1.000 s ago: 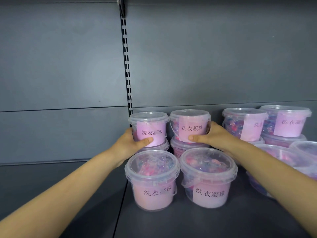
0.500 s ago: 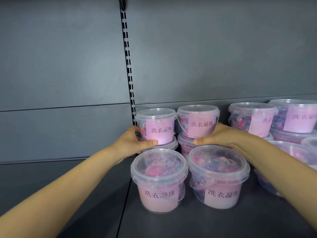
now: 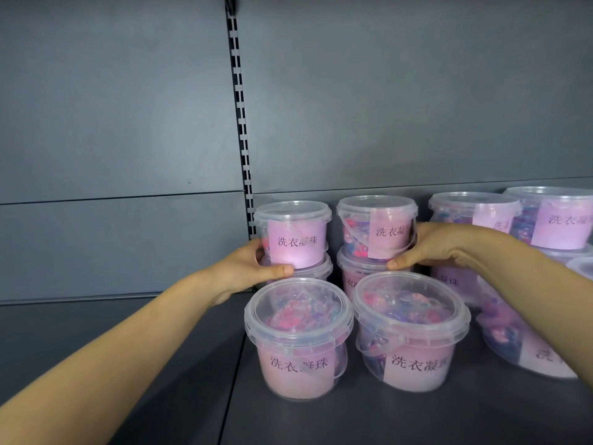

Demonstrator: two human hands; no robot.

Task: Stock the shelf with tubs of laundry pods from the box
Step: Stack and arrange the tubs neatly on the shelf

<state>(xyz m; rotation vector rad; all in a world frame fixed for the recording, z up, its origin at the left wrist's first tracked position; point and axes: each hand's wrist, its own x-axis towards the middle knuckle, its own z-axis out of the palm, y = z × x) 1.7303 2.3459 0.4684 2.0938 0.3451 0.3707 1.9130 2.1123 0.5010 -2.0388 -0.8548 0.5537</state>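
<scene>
2 hands are working here, and I'm counting 6 tubs in clear view just right of the slotted upright (image 3: pixel 241 123): a front-left tub (image 3: pixel 298 342) and a front-right tub (image 3: pixel 412 335) are standing side by side on the shelf (image 3: pixel 353 422), and behind them 2 stacks of 2 are sitting against the back panel (image 3: pixel 385 91). More tubs (image 3: pixel 475 216) are crowding further right of the upright, partly hidden by the forearm and the frame edge, so I cannot tell their number. The left hand (image 3: pixel 244 271) is wrapping the top-left tub (image 3: pixel 293 234), nearest the upright, thumb lying across its base. The right hand (image 3: pixel 430 245) is curling round the top-right tub (image 3: pixel 375 226), thumb at its lower edge. Each tub is showing as a round, clear plastic pail with a snap-on lid, a thin bail handle, a pink label with black characters, and pink, red and blue pods inside. Shelf and panel are looking matte dark grey.
</scene>
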